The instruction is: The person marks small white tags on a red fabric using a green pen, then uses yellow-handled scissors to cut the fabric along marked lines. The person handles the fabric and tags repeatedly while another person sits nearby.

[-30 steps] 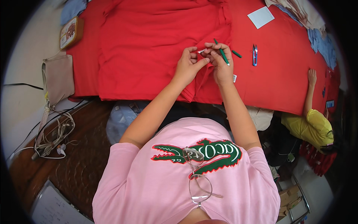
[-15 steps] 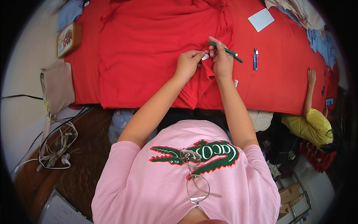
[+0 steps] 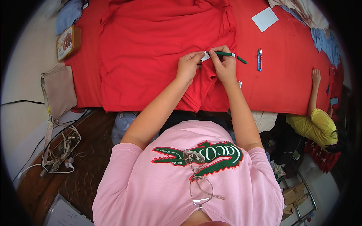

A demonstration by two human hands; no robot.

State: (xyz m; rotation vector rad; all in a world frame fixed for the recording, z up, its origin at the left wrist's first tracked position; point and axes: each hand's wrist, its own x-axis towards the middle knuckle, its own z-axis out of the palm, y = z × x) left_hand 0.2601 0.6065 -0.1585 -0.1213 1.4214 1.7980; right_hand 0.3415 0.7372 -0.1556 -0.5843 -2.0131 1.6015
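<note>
Left grip (image 3: 187,67) was closed in a pinch on a small white label (image 3: 204,57), thumb and fingers together at its edge. That label sat over the near right part of a big red garment (image 3: 158,49) spread out kinda rumpled on the worktop (image 3: 279,86); couldn't tell if it was sewn on. Right grip (image 3: 225,69) was closed around a green pen (image 3: 227,54) over the garment's right side, with the pen lying crosswise, white end to the right. Whether its tip touched the label was too tiny to make out.

Just off the garment's right edge lay a short green cap (image 3: 241,60), and a bit further right of the garment were some blue snips (image 3: 259,66). A white sheet of paper (image 3: 264,19) was right of the garment too, up by its far end. Way over to the garment's right, a co-worker's hand (image 3: 316,77) rested on the worktop. Left of the garment: a boxy container (image 3: 67,43), plus a beige pouch (image 3: 58,90) closer to its near edge.
</note>
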